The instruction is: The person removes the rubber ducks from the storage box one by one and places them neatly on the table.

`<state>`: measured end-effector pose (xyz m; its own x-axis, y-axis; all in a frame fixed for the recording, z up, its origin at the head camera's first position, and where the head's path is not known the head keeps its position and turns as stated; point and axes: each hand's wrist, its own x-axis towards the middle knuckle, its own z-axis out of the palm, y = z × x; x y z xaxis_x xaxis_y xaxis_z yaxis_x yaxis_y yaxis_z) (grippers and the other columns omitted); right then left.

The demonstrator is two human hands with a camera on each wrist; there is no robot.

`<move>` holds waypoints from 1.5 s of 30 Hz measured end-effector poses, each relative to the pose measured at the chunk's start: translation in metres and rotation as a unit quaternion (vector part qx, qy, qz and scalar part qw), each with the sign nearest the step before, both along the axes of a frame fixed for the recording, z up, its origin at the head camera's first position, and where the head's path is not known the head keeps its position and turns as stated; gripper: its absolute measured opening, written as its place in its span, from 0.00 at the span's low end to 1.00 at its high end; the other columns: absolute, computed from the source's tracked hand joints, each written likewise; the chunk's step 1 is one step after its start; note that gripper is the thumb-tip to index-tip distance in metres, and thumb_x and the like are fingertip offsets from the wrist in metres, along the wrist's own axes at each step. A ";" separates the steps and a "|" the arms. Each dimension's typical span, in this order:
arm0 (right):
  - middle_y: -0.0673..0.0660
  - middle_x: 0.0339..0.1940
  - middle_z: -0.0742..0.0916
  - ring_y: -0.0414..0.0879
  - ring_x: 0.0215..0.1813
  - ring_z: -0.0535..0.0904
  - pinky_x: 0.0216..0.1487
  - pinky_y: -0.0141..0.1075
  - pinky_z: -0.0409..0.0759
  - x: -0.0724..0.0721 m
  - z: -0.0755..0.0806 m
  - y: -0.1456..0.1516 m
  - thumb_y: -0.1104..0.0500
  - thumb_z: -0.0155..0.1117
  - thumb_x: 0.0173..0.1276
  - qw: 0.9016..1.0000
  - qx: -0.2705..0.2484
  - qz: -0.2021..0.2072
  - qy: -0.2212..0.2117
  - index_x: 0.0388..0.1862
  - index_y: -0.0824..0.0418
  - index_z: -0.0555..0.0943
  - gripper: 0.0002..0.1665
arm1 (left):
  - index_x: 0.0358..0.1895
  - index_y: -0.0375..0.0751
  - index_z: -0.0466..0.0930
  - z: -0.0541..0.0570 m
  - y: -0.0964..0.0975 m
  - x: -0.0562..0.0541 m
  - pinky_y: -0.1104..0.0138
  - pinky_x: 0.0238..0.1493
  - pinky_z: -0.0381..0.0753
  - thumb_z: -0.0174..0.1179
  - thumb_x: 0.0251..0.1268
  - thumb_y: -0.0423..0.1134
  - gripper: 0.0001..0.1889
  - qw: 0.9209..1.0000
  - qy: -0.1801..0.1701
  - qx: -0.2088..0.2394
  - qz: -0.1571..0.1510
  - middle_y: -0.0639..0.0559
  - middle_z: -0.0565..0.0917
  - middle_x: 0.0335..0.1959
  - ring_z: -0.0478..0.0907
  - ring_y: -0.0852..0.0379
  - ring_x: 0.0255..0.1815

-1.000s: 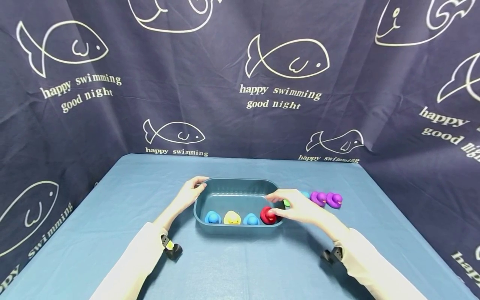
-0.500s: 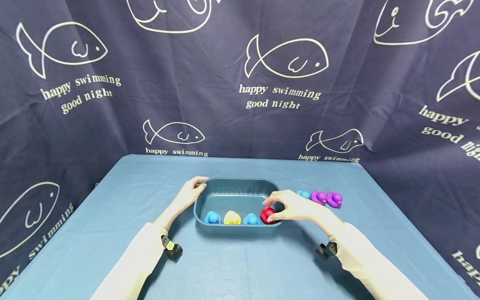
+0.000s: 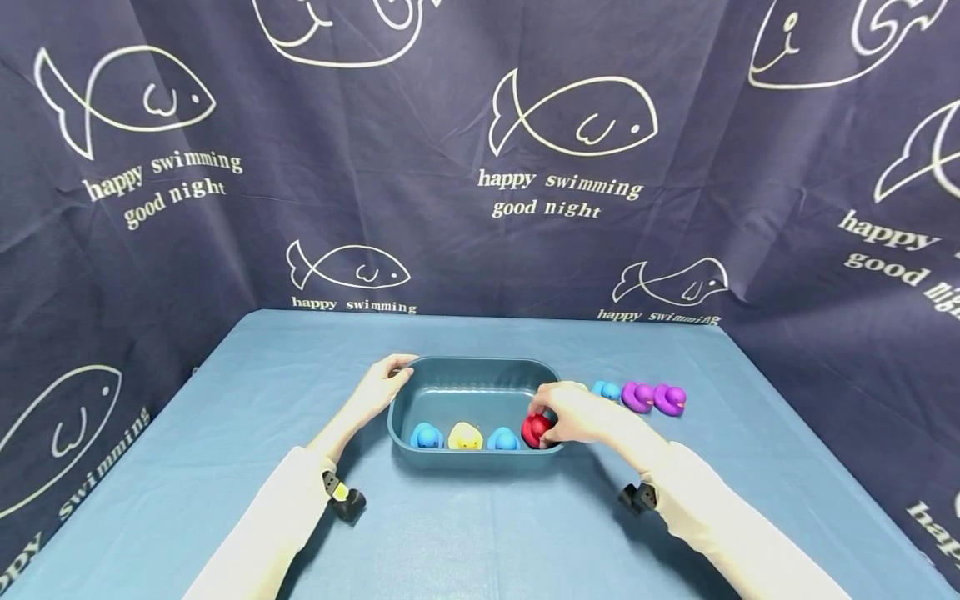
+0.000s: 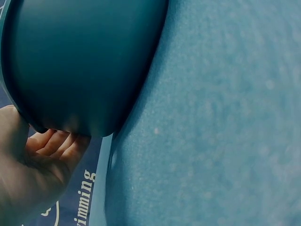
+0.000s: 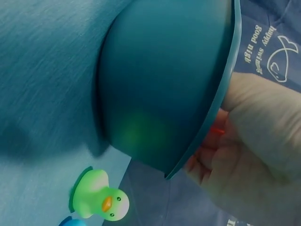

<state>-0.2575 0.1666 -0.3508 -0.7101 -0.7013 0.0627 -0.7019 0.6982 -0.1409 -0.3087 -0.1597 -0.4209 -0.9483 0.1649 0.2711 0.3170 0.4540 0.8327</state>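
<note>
A dark teal plastic bin (image 3: 465,460) stands on the blue-covered table. My left hand (image 3: 378,387) grips its left end; in the left wrist view the fingers (image 4: 59,143) curl at the wall and the thumb lies by the rim. Over the right front corner, my right hand (image 3: 573,412) holds a red rubber duck (image 3: 534,431) inside the bin. The right wrist view hides most of that duck behind the wall and hand. Along the front wall inside sit a blue duck (image 3: 426,436), a yellow duck (image 3: 465,435) and another blue duck (image 3: 503,438).
Right of the bin are a blue duck (image 3: 607,390), a purple duck (image 3: 637,397) and a second purple duck (image 3: 670,399). A green duck (image 5: 96,195) stands close by the bin's right end. A dark fish-print curtain (image 3: 450,250) hangs behind the table.
My right hand has moved slightly left and closed its fingers round the red duck. My left hand and the bin have stayed in place.
</note>
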 end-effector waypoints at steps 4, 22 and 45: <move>0.47 0.29 0.80 0.40 0.32 0.72 0.33 0.34 0.68 0.000 0.001 -0.003 0.62 0.74 0.47 0.999 0.028 -0.019 0.004 0.29 0.55 0.82 0.10 | 0.55 0.31 0.75 0.001 0.000 0.000 0.69 0.40 0.73 0.52 0.67 0.33 0.16 1.000 0.001 0.002 -0.001 0.37 0.81 0.45 0.75 0.55 0.39; 0.52 0.35 0.85 0.45 0.39 0.80 0.44 0.38 0.77 -0.003 -0.011 0.007 0.61 0.71 0.53 0.995 -0.096 0.021 -0.009 0.45 0.62 0.80 0.19 | 0.55 0.28 0.74 0.010 0.002 0.007 0.70 0.39 0.73 0.51 0.68 0.32 0.16 1.000 0.002 0.001 -0.009 0.35 0.81 0.46 0.75 0.56 0.38; 0.49 0.39 0.85 0.40 0.44 0.79 0.49 0.37 0.77 0.002 -0.011 0.014 0.56 0.71 0.56 0.972 -0.223 0.067 0.036 0.48 0.62 0.82 0.21 | 0.57 0.30 0.74 0.001 -0.001 0.001 0.69 0.40 0.72 0.51 0.68 0.33 0.16 1.000 0.004 0.003 -0.008 0.35 0.80 0.49 0.76 0.49 0.43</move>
